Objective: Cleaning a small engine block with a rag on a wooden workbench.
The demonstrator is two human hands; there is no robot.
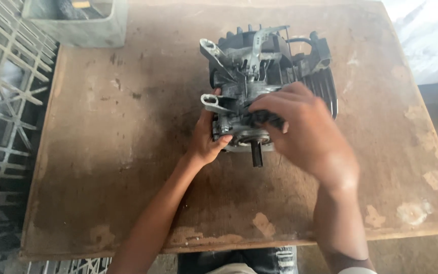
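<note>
A small grey-black engine block [259, 66] with cooling fins, metal brackets and a short dark shaft pointing toward me rests on a worn brown wooden board [117, 152]. My left hand [206, 139] grips the block's lower left side, thumb on its front face near a silver bracket. My right hand [302, 129] lies over the block's front right, fingers curled onto the housing just above the shaft. The right hand hides part of the block's front and right side.
A grey plastic crate [79, 23] stands at the board's far left corner. A white metal lattice [6, 91] runs along the left. Pale fabric [427, 35] lies at the upper right. My dark trousers [239, 260] show below the board's near edge.
</note>
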